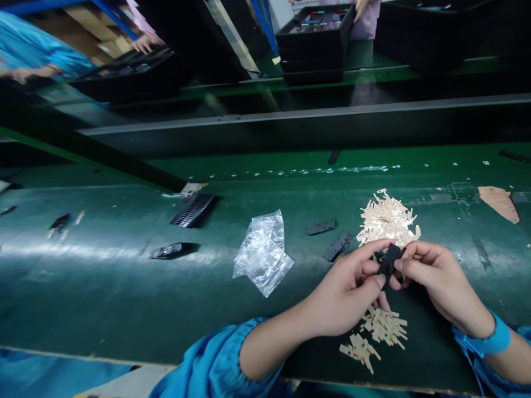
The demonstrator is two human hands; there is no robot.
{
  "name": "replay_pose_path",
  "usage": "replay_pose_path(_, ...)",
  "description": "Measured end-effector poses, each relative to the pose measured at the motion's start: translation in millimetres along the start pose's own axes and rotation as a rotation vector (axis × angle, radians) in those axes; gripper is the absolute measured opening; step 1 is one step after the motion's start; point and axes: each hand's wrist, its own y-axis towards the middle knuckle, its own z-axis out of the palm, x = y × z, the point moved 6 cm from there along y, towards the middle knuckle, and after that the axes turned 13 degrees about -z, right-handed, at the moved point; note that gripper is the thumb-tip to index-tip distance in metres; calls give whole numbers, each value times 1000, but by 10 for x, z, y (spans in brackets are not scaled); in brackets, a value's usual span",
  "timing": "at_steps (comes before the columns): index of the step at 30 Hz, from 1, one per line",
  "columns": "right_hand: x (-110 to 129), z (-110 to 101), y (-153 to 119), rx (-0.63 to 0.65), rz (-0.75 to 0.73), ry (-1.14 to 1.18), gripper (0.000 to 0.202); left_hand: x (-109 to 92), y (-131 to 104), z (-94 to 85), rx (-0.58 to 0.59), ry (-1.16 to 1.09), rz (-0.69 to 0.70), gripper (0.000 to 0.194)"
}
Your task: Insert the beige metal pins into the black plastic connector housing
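My left hand (pixel 346 293) grips a small black part (pixel 389 264) between thumb and fingers. On its right side, my right hand (pixel 435 276) has thumb and fingertips pinched against the same part; whether a smaller piece is between them is hidden. Behind the hands lies a large pile of cream-coloured pieces (pixel 388 218). Two smaller groups of such pieces (pixel 385 326) lie below the hands, near the table's front edge. Two flat black parts (pixel 338 246) rest to the left of the large pile.
Crumpled clear plastic bags (pixel 265 251) lie mid-table on the green surface (pixel 103 309). Farther left are a ridged black stack (pixel 192 210) and a black part (pixel 168 251). Black trays (pixel 315 44) and other people's hands show beyond a rail. Brown scrap (pixel 499 202) lies right.
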Motion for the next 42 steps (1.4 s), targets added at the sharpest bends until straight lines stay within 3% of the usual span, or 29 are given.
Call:
replay_pose_path(17, 99, 20, 0, -23, -142, -147, 29, -13, -19, 22, -76, 15, 63, 60)
replay_pose_path(23, 147, 6, -17, -99, -225, -318, 23, -30, -10, 13, -64, 4, 82, 61)
replay_pose_path(32, 156, -26, -17, 15, -135, -195, 31, 38, -24, 13, 66, -60, 67, 63)
replay_pose_path(42, 139, -85, 17, 75, -148, -208, 43, 72, 24, -39, 169, -163, 16, 64)
